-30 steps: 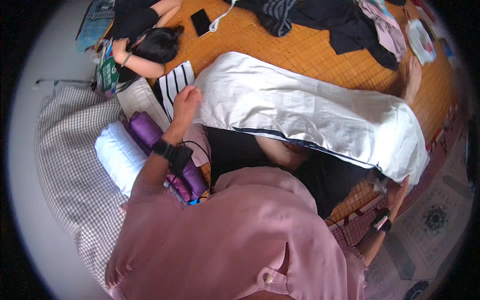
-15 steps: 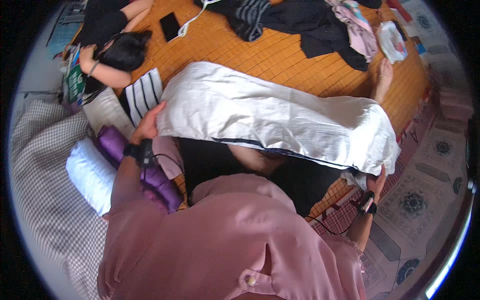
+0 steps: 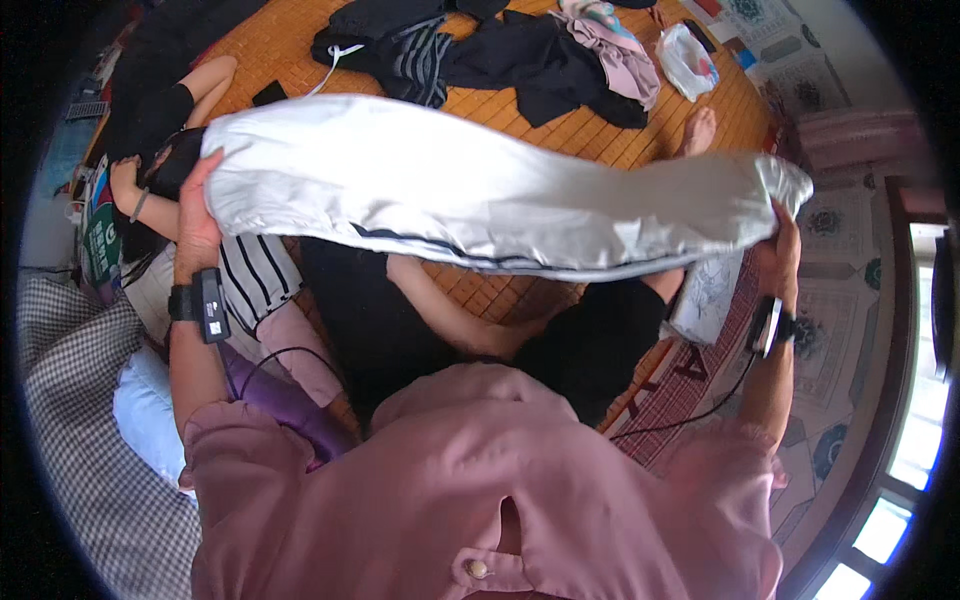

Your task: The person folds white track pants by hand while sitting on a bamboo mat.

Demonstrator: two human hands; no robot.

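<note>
A long strip of folded white cloth (image 3: 480,180) with a dark edge stripe is stretched out in front of me above my lap. My left hand (image 3: 198,215) grips its left end, thumb up along the side and the other fingers hidden. At the right end, my right hand (image 3: 782,245) holds the cloth, its fingers partly behind it. The middle sags slightly between the two hands. Beneath it are my legs in black shorts (image 3: 620,340). Below my left hand lies a black-and-white striped folded garment (image 3: 255,280), beside a pale pink one (image 3: 300,355).
Rolled purple (image 3: 290,400) and light blue (image 3: 150,410) clothes lie by my left arm on a checked cloth (image 3: 80,390). A person (image 3: 150,190) lies at the far left. Dark clothes (image 3: 540,65) and a white plastic bag (image 3: 686,62) sit farther off on the slatted mat (image 3: 600,145).
Both hands have lifted the white cloth and moved farther apart, pulling it longer and tauter. The view has shifted to the right.
</note>
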